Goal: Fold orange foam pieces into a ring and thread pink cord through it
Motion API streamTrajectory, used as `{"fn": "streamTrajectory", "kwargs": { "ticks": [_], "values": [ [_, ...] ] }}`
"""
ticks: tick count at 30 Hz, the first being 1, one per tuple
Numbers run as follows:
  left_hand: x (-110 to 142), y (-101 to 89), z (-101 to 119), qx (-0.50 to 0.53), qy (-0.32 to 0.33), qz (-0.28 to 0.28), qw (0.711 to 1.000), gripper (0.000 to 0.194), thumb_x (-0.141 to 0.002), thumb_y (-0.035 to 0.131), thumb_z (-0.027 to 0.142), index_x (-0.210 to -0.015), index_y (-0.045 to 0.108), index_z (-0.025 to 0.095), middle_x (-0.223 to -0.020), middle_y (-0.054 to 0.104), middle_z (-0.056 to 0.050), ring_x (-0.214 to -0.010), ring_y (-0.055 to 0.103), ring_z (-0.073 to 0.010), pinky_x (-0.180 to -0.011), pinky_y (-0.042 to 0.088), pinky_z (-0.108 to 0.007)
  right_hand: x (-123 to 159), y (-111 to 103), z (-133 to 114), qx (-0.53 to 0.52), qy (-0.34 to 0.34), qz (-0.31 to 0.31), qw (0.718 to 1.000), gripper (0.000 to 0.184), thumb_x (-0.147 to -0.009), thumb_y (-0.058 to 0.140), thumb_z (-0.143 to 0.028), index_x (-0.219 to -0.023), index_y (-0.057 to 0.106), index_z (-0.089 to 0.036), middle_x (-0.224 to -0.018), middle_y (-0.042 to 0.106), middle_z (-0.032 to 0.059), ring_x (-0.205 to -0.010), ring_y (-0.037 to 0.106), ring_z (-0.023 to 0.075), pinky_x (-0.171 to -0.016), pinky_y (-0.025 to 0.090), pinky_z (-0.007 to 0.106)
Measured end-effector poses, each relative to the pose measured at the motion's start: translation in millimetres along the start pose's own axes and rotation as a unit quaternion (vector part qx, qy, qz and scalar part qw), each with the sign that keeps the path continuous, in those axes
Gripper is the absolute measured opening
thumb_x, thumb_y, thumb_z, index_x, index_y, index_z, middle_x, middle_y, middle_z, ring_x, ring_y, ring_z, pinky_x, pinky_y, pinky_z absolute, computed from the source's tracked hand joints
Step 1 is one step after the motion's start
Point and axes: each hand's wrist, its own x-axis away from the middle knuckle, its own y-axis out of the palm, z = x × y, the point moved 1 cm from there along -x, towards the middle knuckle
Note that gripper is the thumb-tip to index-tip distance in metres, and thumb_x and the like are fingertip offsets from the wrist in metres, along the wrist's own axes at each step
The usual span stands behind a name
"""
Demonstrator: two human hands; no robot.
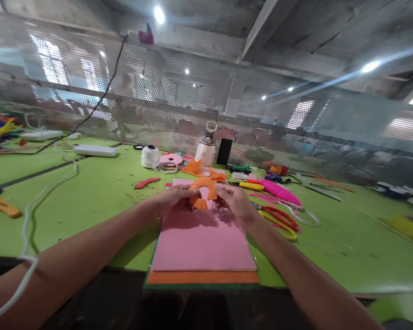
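Note:
A curved orange felt piece [203, 184] with slits along its edge is held between both hands above the stacked sheets. My left hand [176, 198] is closed on its left end. My right hand [234, 201] pinches the right end between thumb and fingers. Beneath them lies a pink felt sheet [203, 247], on top of an orange sheet [203, 277] and a green edge. Close to my right hand, a clear round object [223, 212] shows faintly; I cannot make out its kind. More orange felt [206, 172] lies just beyond the hands.
Right of the sheets lie red and yellow-handled scissors [278, 220] and a bundle of pink yarn [280, 192]. Farther back stand a white bottle [205, 149], a dark phone [225, 151] and a white spool [150, 157]. A box cutter [5, 207] and a white cable [37, 201] are at left.

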Motion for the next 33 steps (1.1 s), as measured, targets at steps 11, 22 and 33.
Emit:
{"fn": "streamTrajectory", "kwargs": {
  "ticks": [11, 22, 33],
  "values": [
    [4, 12.4, 2, -0.055, 0.042, 0.016, 0.997, 0.046, -0.081, 0.068, 0.024, -0.124, 0.054, 0.019, -0.082, 0.066, -0.003, -0.062, 0.061, -0.0116, -0.053, 0.049, -0.022, 4, 9, 4, -0.028, 0.04, -0.032, 0.998, 0.033, -0.069, 0.073, -0.045, -0.067, 0.063, -0.014, -0.054, 0.061, -0.0009, -0.042, 0.053, 0.0081, -0.042, 0.041, 0.021],
    [4, 9.5, 4, -0.118, 0.051, 0.05, 0.99, 0.062, -0.081, 0.067, 0.024, -0.139, 0.045, 0.02, -0.076, 0.065, -0.002, -0.053, 0.054, -0.0086, -0.044, 0.042, -0.018, 4, 12, 10, -0.076, 0.073, -0.024, 0.994, 0.038, -0.068, 0.074, -0.049, -0.066, 0.063, -0.013, -0.053, 0.062, 0.0029, -0.044, 0.056, 0.0113, -0.043, 0.045, 0.023],
    [0, 1.6, 3, -0.165, 0.077, 0.098, 0.978, 0.06, -0.075, 0.073, 0.026, -0.13, 0.054, 0.017, -0.083, 0.067, -0.004, -0.058, 0.06, -0.0106, -0.049, 0.047, -0.021, -18, -30, 11, -0.041, 0.031, 0.107, 0.993, 0.036, -0.072, 0.073, -0.046, -0.062, 0.062, -0.013, -0.054, 0.059, 0.0008, -0.044, 0.052, 0.0079, -0.041, 0.041, 0.019]
  ]
}}
